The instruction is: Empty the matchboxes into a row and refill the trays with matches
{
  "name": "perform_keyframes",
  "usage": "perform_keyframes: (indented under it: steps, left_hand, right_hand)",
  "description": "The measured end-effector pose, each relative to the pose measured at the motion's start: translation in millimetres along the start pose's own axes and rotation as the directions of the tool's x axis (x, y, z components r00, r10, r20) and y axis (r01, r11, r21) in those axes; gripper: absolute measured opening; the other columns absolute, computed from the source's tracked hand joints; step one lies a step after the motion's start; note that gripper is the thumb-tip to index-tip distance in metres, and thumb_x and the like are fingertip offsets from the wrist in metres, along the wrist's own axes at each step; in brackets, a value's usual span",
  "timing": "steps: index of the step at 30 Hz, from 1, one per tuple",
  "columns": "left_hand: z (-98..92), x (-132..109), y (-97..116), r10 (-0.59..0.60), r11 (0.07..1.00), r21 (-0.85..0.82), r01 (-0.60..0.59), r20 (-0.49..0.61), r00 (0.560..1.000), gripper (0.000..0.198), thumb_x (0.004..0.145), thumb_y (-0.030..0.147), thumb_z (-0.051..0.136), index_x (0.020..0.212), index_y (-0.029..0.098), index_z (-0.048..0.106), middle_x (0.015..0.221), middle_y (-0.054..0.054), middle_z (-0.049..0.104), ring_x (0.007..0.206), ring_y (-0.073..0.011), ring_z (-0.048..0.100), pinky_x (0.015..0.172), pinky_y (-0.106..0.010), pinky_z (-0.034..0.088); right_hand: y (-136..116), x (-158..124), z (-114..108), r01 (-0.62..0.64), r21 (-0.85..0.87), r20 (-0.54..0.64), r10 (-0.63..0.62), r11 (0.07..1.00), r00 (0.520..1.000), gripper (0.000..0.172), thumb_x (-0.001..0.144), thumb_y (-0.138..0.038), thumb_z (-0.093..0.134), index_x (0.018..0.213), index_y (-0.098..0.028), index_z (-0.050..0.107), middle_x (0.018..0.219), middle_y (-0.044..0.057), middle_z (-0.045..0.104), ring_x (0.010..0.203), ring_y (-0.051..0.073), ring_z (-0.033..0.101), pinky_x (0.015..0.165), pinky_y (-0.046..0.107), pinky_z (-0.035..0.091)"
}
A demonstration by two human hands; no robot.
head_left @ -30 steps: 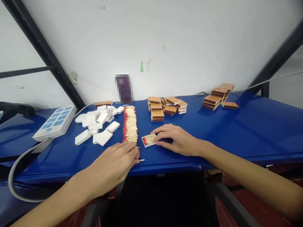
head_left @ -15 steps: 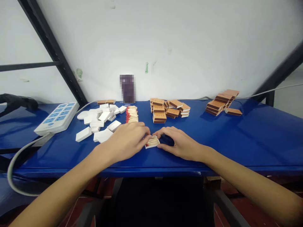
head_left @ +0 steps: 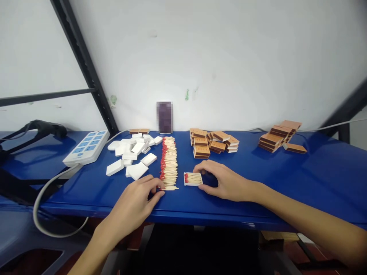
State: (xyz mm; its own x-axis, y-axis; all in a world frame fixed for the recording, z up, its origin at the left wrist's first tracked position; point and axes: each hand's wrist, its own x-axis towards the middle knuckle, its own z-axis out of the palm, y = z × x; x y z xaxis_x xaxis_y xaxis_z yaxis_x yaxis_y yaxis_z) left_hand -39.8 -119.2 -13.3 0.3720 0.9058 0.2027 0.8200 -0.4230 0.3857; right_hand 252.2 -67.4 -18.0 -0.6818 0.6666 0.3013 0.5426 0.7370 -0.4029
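Red-headed matches (head_left: 169, 160) lie in a long row on the blue table, heads to the left. At the row's near end my left hand (head_left: 140, 198) has thumb and forefinger closed at the heads of a few matches; how many are pinched is hidden. To the right of the row rests a white matchbox tray (head_left: 193, 185), partly filled with matches, their red heads to the left. My right hand (head_left: 223, 181) grips the tray's right end between thumb and fingers, keeping it on the tabletop.
White trays (head_left: 137, 170) lie heaped left of the matches. Brown matchboxes (head_left: 201, 151) are piled behind the tray, with a leaning stack of brown sleeves (head_left: 271, 140) farther right. A power strip (head_left: 87, 147) with its cable is at left. A blurred dark rectangle (head_left: 164, 117) stands against the wall.
My left hand has left the tray and moved left and nearer to the matches' near end. My right hand stays on the tray. The camera view has shifted, revealing the whole match row.
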Motion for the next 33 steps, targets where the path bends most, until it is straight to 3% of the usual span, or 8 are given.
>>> perform_keyframes:
  steps: [8,16,24,33]
  left_hand:
    - [8.8,-1,1,-0.022,0.999,-0.027,0.021,-0.058,0.998,0.017,0.095,0.03,0.053,0.094,0.026,0.07,0.074,0.002,0.058,0.065,-0.0138,0.053,0.061,-0.026,0.037]
    - [15.1,-7,1,0.051,0.999,0.007,-0.051,-0.17,0.984,0.013,0.086,0.023,0.056,0.095,0.022,0.066,0.071,0.002,0.053,0.062,-0.0132,0.054,0.059,-0.026,0.04]
    - [22.5,-8,4,0.123,0.99,0.105,-0.089,-0.375,0.919,0.014,0.082,0.026,0.063,0.095,0.02,0.065,0.071,0.001,0.056,0.061,-0.0134,0.054,0.059,-0.026,0.044]
    - [21.2,-9,7,0.081,0.993,0.111,-0.045,-0.345,0.935,0.012,0.082,0.027,0.062,0.091,0.02,0.067,0.078,-0.001,0.062,0.066,-0.0144,0.059,0.062,-0.027,0.047]
  right_hand:
    - [12,11,-6,0.149,-0.128,0.089,-0.138,0.981,0.986,0.046,0.084,-0.025,0.059,0.129,-0.016,0.052,0.111,0.012,0.067,0.097,0.025,0.064,0.086,0.041,0.05]
    - [18,23,-3,0.227,-0.099,0.158,-0.21,0.969,0.965,0.053,0.08,-0.025,0.057,0.132,-0.014,0.05,0.113,0.013,0.066,0.096,0.027,0.063,0.084,0.043,0.049]
    - [15,24,2,0.208,0.046,0.179,-0.213,0.977,0.961,0.055,0.078,-0.026,0.061,0.131,-0.017,0.049,0.119,0.011,0.065,0.101,0.026,0.062,0.089,0.041,0.048]
    - [14,20,5,0.174,0.078,0.177,-0.186,0.982,0.967,0.055,0.081,-0.029,0.062,0.133,-0.019,0.047,0.126,0.013,0.064,0.109,0.027,0.061,0.094,0.043,0.046]
